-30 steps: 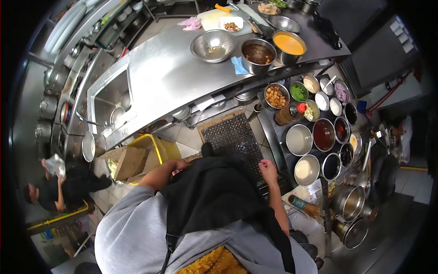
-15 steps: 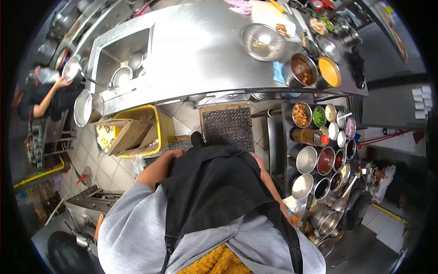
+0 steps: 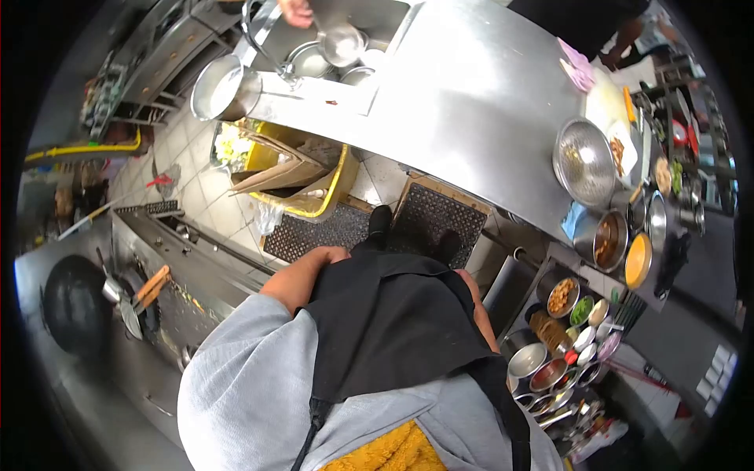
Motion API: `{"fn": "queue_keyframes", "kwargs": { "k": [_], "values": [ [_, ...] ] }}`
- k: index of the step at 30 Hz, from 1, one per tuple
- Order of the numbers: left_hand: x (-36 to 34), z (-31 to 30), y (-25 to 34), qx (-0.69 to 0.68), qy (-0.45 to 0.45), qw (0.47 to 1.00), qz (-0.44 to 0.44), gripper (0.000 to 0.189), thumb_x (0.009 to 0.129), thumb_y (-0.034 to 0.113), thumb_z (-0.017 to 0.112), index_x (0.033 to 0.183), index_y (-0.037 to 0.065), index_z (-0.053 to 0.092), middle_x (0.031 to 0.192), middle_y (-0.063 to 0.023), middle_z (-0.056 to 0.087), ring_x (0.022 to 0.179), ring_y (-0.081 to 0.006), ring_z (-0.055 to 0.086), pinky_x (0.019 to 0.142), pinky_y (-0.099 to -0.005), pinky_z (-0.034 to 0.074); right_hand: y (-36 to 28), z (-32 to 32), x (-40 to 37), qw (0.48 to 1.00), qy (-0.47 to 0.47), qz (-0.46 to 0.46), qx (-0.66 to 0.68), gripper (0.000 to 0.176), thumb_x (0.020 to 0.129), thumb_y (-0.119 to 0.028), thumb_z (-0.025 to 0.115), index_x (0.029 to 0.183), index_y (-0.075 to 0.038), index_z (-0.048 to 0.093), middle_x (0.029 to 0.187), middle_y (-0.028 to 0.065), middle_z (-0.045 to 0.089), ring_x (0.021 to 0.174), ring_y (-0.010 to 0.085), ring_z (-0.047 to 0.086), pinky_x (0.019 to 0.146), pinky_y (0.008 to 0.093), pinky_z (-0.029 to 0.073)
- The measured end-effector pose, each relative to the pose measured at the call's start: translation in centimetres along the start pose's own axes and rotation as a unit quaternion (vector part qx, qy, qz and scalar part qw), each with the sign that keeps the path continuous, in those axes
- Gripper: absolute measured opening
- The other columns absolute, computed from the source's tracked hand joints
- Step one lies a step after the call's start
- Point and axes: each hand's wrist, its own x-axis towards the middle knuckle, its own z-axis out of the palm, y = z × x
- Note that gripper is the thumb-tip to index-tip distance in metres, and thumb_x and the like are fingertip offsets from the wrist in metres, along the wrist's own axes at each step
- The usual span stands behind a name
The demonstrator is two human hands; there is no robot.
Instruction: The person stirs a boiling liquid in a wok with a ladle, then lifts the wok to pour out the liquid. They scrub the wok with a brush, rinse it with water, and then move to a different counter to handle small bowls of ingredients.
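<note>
My left hand (image 3: 333,254) hangs low in front of me beside the black apron (image 3: 400,314), its fingers hidden behind the cloth. On the other side, only my right forearm (image 3: 478,312) shows along the apron's edge, and the right hand is covered. Nearest the left hand lies the black rubber mat (image 3: 314,235) on the floor. Past my right arm stands a rack of metal containers, among them one with brown cubes (image 3: 562,297) and one with chopped greens (image 3: 581,310).
A steel counter (image 3: 479,94) runs ahead, with a perforated bowl (image 3: 583,161) and pots at right. Another person's hand (image 3: 297,12) is over the sink (image 3: 385,20). A yellow bin (image 3: 339,184) with cardboard stands front left. A wok (image 3: 75,302) sits at left.
My view has turned left, so the counter, bin and container rack appear shifted right. The stove and wok show more fully. The other person's hand now appears over the sink.
</note>
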Motion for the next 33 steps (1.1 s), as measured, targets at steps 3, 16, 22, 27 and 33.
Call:
{"fn": "queue_keyframes", "kwargs": {
  "k": [3,16,22,27,33],
  "values": [
    [0.2,3.1,1.1,-0.051,0.071,0.995,-0.045,0.043,0.082,0.037,0.061,0.106,0.002,0.067,0.108,-0.0141,0.068,0.099,-0.0206,0.062,0.088,-0.0367,0.045,1.8,-2.3,4.3,0.996,-0.059,-0.051,-0.045,0.028,0.088,-0.024,0.064,0.106,-0.002,0.062,0.093,0.0085,0.067,0.089,0.0176,0.063,0.078,0.0305,0.048],
    [-0.7,7.4,9.1,-0.061,0.114,0.992,-0.006,0.042,0.076,0.032,0.065,0.104,0.001,0.068,0.106,-0.0176,0.068,0.099,-0.0254,0.065,0.085,-0.0368,0.048,-1.0,-8.8,10.0,0.989,-0.131,0.072,-0.019,0.02,0.089,-0.024,0.061,0.1,-0.007,0.062,0.084,0.0033,0.064,0.068,0.0117,0.059,0.062,0.0268,0.049],
    [3.1,5.8,5.5,0.024,-0.069,0.995,-0.069,0.037,0.081,0.03,0.065,0.105,0.002,0.067,0.102,-0.0165,0.067,0.084,-0.0294,0.068,0.061,-0.0447,0.059,4.0,-6.2,13.7,0.957,-0.12,0.217,0.151,0.02,0.091,-0.026,0.056,0.106,-0.014,0.056,0.079,0.0008,0.06,0.063,0.0137,0.058,0.052,0.0292,0.05],
    [3.7,1.0,6.1,0.079,-0.07,0.971,-0.215,0.064,0.081,0.055,0.062,0.123,0.006,0.06,0.124,-0.0205,0.058,0.109,-0.035,0.06,0.093,-0.0462,0.049,5.3,-2.7,17.0,0.934,0.007,0.293,0.206,0.024,0.09,-0.031,0.058,0.108,-0.016,0.056,0.081,0.0011,0.06,0.069,0.0153,0.06,0.064,0.0365,0.052],
    [6.4,-1.2,2.1,-0.009,0.163,0.963,-0.216,0.095,0.08,0.069,0.053,0.146,0.006,0.026,0.146,-0.0251,0.031,0.135,-0.0392,0.032,0.111,-0.0423,0.029,3.7,1.7,23.9,0.911,0.044,0.287,0.292,0.035,0.085,-0.042,0.064,0.109,-0.019,0.055,0.087,0.0011,0.061,0.078,0.0181,0.062,0.074,0.0438,0.051]
  ]
}}
